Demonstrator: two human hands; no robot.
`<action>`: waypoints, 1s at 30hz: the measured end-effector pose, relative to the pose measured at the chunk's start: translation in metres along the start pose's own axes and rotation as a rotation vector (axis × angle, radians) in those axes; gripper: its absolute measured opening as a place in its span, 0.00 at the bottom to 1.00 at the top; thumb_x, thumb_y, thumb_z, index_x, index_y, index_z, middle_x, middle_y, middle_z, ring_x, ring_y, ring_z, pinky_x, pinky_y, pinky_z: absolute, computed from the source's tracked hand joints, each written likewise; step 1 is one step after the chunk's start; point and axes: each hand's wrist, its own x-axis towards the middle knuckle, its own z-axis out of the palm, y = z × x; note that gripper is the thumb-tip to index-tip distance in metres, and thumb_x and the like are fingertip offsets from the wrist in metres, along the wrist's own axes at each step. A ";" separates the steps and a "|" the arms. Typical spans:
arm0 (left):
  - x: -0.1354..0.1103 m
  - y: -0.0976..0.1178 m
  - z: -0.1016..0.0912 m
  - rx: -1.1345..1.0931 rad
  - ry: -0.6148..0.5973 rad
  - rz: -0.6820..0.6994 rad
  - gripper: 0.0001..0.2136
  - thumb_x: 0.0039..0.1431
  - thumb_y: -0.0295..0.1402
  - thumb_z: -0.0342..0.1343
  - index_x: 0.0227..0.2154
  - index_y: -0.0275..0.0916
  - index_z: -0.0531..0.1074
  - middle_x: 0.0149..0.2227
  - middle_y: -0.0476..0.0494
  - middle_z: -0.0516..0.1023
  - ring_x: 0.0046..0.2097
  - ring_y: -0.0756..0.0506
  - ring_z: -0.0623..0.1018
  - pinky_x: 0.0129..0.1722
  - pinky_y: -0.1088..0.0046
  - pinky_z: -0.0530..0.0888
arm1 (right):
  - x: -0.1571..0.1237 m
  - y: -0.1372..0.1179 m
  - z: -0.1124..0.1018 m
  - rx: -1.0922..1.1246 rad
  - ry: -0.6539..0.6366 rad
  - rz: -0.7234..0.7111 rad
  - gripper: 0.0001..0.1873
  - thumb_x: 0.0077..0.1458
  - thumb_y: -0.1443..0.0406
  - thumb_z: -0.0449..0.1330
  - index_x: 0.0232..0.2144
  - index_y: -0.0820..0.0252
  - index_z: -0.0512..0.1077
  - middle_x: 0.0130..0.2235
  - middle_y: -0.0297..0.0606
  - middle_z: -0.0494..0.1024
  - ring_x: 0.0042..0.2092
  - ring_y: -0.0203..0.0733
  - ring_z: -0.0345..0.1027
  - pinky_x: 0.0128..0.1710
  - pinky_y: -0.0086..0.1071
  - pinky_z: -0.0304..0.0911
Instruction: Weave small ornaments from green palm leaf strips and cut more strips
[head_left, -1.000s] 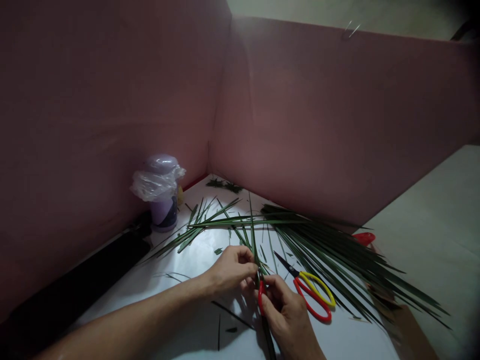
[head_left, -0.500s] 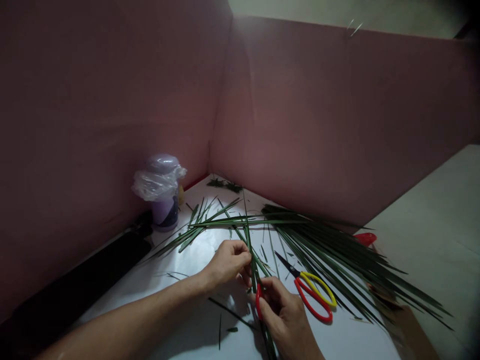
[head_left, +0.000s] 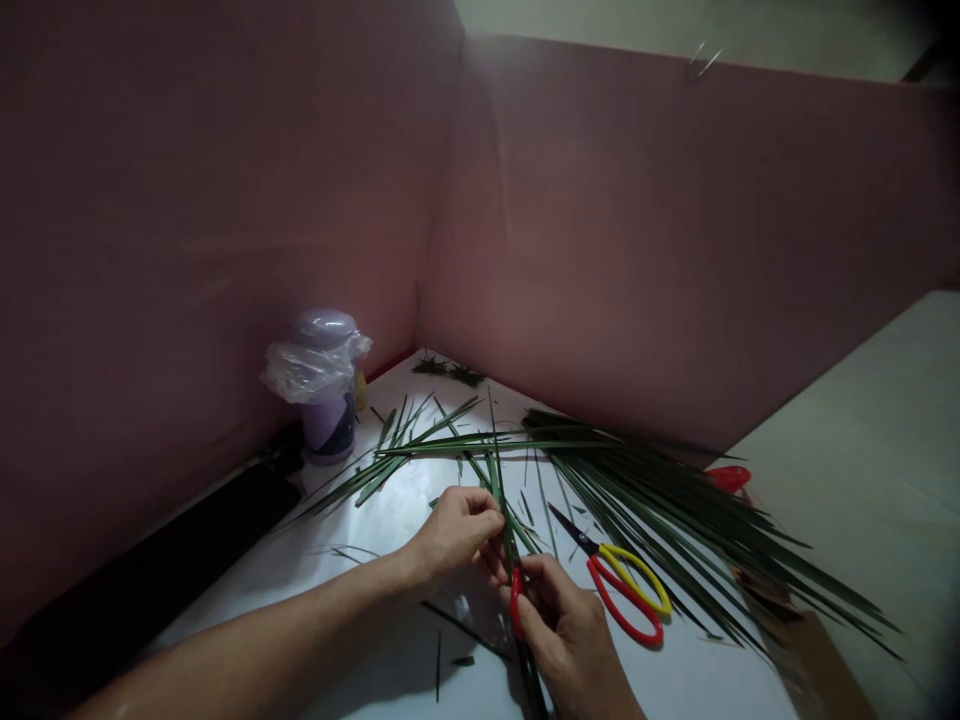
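Note:
My left hand [head_left: 466, 530] pinches a long, narrow green leaf strip [head_left: 496, 480] between thumb and fingers. Close below it on the right, my right hand [head_left: 566, 625] is closed on a small red-handled tool [head_left: 517, 600], held against the strip; its working end is too hard to make out. The strip runs down past both hands toward the bottom edge of the view. Beside my right hand lie scissors [head_left: 615, 580] with one yellow and one red handle, their dark blades together. Loose cut leaf strips [head_left: 420, 445] are scattered beyond my left hand.
A thick bundle of long leaves [head_left: 645, 490] fans out at the right. At the left stand a purple container [head_left: 328, 425] partly wrapped in clear plastic and a long black object [head_left: 172, 540]. Pink panels [head_left: 600, 250] enclose the white tabletop [head_left: 360, 640]. A red item [head_left: 729, 478] lies behind the leaves.
My left hand has shifted very slightly down along the leaf strip. My right hand and the red-handled tool stay almost in place, and the scissors lie still.

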 end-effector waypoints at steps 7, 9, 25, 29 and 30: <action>0.000 0.001 0.001 -0.001 -0.005 -0.009 0.02 0.45 0.29 0.48 0.22 0.36 0.63 0.15 0.50 0.70 0.18 0.49 0.72 0.16 0.77 0.68 | 0.000 0.004 0.003 0.020 0.056 0.017 0.07 0.52 0.61 0.54 0.31 0.61 0.66 0.23 0.34 0.72 0.25 0.37 0.64 0.23 0.26 0.57; 0.000 0.001 0.001 -0.001 0.001 -0.011 0.02 0.45 0.29 0.49 0.22 0.36 0.63 0.16 0.50 0.70 0.18 0.49 0.72 0.16 0.78 0.67 | 0.000 0.004 0.002 0.022 0.040 0.025 0.07 0.52 0.62 0.54 0.31 0.60 0.65 0.24 0.34 0.72 0.25 0.37 0.64 0.24 0.26 0.57; 0.000 -0.002 0.001 0.031 -0.012 -0.029 0.04 0.44 0.30 0.49 0.22 0.35 0.65 0.18 0.49 0.71 0.19 0.50 0.73 0.17 0.79 0.65 | -0.002 0.013 0.002 -0.039 0.018 0.020 0.07 0.54 0.62 0.52 0.33 0.60 0.65 0.23 0.32 0.70 0.25 0.36 0.61 0.23 0.26 0.54; 0.000 -0.003 0.001 0.060 -0.002 -0.030 0.03 0.43 0.30 0.49 0.21 0.35 0.65 0.17 0.50 0.70 0.19 0.50 0.72 0.16 0.80 0.64 | -0.001 0.009 0.000 -0.034 0.010 0.038 0.07 0.54 0.62 0.52 0.32 0.60 0.65 0.23 0.33 0.70 0.25 0.37 0.62 0.24 0.26 0.55; 0.000 -0.003 0.001 0.067 -0.004 -0.032 0.03 0.43 0.30 0.49 0.21 0.35 0.65 0.17 0.50 0.70 0.19 0.50 0.72 0.16 0.80 0.64 | 0.000 0.008 0.000 -0.028 0.004 0.039 0.07 0.54 0.62 0.52 0.32 0.60 0.65 0.23 0.33 0.69 0.25 0.37 0.61 0.24 0.26 0.55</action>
